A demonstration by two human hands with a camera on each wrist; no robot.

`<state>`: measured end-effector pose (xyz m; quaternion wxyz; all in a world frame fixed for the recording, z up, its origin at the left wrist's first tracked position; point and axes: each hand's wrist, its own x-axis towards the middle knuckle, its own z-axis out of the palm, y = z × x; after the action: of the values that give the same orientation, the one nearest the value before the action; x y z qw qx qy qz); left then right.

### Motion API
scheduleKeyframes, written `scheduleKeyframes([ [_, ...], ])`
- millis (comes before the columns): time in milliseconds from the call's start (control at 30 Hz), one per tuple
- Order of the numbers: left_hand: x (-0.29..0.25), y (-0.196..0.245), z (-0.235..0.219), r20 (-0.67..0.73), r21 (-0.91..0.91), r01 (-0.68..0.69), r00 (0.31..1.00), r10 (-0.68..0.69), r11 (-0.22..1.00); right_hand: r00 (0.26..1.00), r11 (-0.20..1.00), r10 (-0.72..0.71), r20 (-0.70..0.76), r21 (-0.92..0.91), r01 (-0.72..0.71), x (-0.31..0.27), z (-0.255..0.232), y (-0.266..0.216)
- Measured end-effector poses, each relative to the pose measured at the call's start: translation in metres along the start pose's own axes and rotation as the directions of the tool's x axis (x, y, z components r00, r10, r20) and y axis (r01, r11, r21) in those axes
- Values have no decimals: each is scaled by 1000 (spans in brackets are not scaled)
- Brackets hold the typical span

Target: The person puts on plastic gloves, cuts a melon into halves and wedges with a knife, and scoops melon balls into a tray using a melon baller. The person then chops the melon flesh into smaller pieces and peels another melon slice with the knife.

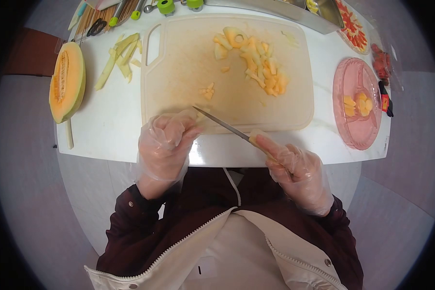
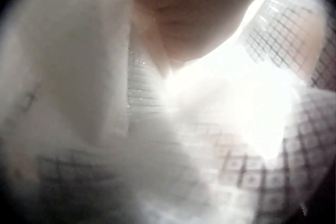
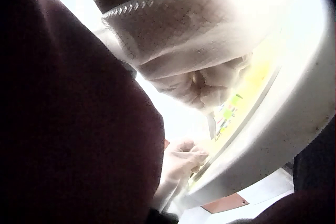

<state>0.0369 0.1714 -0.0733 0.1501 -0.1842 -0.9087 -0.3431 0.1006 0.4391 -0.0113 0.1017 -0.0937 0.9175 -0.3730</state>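
Observation:
In the head view my right hand (image 1: 297, 174), in a clear plastic glove, grips a knife (image 1: 222, 123). Its narrow blade slants up to the left over the front of the cutting board (image 1: 188, 58), tip close to my left hand (image 1: 166, 140). That gloved left hand has curled fingers at the board's front left edge; I cannot tell whether they hold anything. Small bits of orange melon (image 1: 208, 91) lie just beyond it. A curved row of cut melon pieces (image 1: 256, 60) sits on the board's back right. Glove plastic and glare fill the left wrist view.
Left of the board are a seeded melon half (image 1: 67, 84) and peel strips (image 1: 118, 55). A pink divided dish (image 1: 340, 96) with melon chunks stands at the right. Skewers (image 1: 123, 17), green-handled tools (image 1: 166, 7) and a metal container (image 1: 295, 14) line the back.

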Motion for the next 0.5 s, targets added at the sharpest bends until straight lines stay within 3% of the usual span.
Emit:
scheduleKeyframes([
  [67,-1,-1,1,-18,1,-32,999,32,999,1000,1000,-5,5,-24,5,0,0,0],
  [133,0,2,-1,24,50,28,999,-30,998,997,996,-78,-28,-50,76,0,1,1],
  [267,-1,-3,3,5,66,-27,1000,26,997,999,996,-36,3,-78,37,0,1,-4],
  [333,-1,-1,3,40,62,35,998,-37,997,999,984,-39,13,-171,41,-1,7,-1],
  [467,2,3,3,44,47,37,998,-39,998,1000,990,-8,13,-141,10,2,4,-1],
  [500,3,5,4,31,11,74,997,-74,997,1000,998,26,16,-61,-25,3,3,-2],
])
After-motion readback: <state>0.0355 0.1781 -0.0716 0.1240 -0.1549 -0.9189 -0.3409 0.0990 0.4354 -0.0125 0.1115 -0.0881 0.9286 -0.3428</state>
